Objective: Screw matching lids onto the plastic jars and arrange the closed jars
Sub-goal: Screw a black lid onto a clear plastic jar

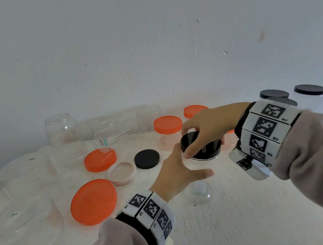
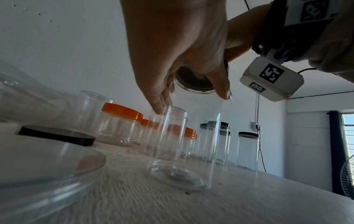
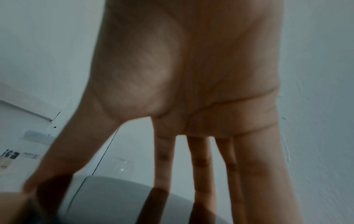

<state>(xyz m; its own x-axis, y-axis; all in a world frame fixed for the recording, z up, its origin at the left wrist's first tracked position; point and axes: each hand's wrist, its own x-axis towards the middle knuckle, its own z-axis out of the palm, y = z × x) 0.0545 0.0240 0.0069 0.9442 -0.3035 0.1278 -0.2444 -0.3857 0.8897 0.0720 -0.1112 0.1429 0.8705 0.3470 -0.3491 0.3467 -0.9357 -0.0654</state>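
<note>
A: Right hand [image 1: 208,128], seen from the head camera: fingers and thumb curled down over the black lid [image 1: 199,145], gripping its rim from above. The lid sits on the mouth of a tall clear jar [image 1: 199,187], which stands upright on the white table [image 1: 252,223], near its middle

B: And the left hand [image 1: 176,173]?

A: It clasps the upper wall of the same jar just below the lid, thumb [image 1: 201,173] on the near side, fingers wrapped round the far side. The left wrist view shows the fingertips [image 2: 161,106] pressed against the clear wall

B: Surroundings?

A: To the left lie loose lids: a large orange lid [image 1: 94,202], a smaller orange lid [image 1: 100,160], a pink lid [image 1: 121,172] lying upside down and a spare black lid [image 1: 147,158]. Open clear jars stand and lie behind them. Orange-lidded jars [image 1: 168,129] stand at the rear centre, and black-lidded jars [image 1: 310,94] are grouped at the far right, well apart from the jar in hand. In the right wrist view the palm [image 3: 191,68] fills the frame, with the fingers reaching down to the dark lid edge
</note>
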